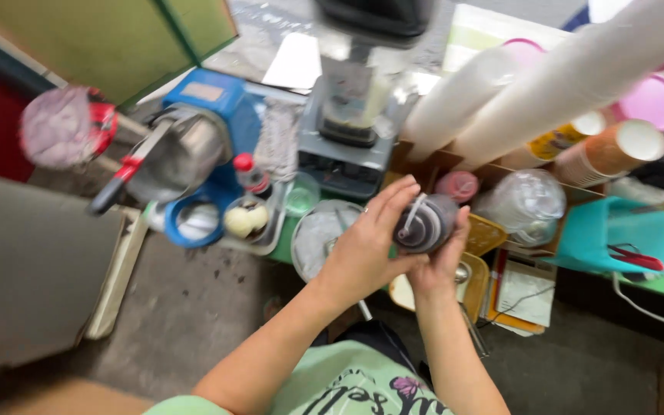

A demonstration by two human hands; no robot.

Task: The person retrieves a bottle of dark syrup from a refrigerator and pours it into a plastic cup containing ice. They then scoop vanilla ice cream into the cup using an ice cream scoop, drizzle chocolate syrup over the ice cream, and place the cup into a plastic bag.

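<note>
A green shirt (324, 392) is seen lowest. A lidded cup (424, 223) is gripped by the left hand (363, 250) and right hand (443, 257); lid sealing seems underway, so firm, even pressing is called for.

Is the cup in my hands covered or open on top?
Covered: the cup wears a clear domed lid with a straw poking through it. The left hand and right hand both grip it.

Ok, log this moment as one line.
left hand: gripping cup | right hand: under cup | cup: dark, domed lid, straw | below: round metal lid
</note>
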